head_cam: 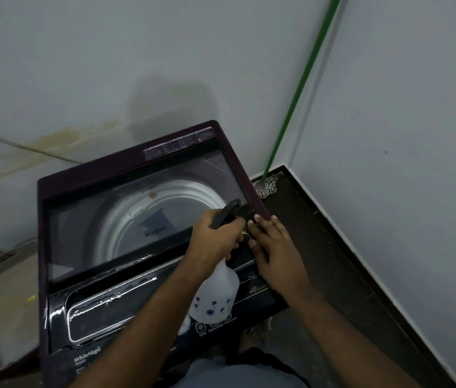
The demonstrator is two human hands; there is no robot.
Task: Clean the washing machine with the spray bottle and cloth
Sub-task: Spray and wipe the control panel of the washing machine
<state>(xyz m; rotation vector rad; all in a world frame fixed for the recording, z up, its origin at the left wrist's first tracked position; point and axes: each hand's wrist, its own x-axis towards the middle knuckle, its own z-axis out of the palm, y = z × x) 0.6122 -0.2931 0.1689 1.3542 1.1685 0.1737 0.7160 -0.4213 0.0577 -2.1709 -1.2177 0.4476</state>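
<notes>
Now, from the head view, the white spray bottle [215, 292] is held by its neck in the left hand [215, 236], over the near right part of the washing machine [126, 219]. Flat, with a wide grip, the right hand [274, 253] is laid on the lid. A green mop [299, 99] is leaned in the far right corner.

One washing machine [142, 219], one spray bottle [215, 292], one mop [267, 186], two hands [215, 236].

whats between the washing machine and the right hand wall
In the head view, a strip of dark floor separates the washing machine from the right wall, with a green-handled mop standing at its far corner.
</notes>
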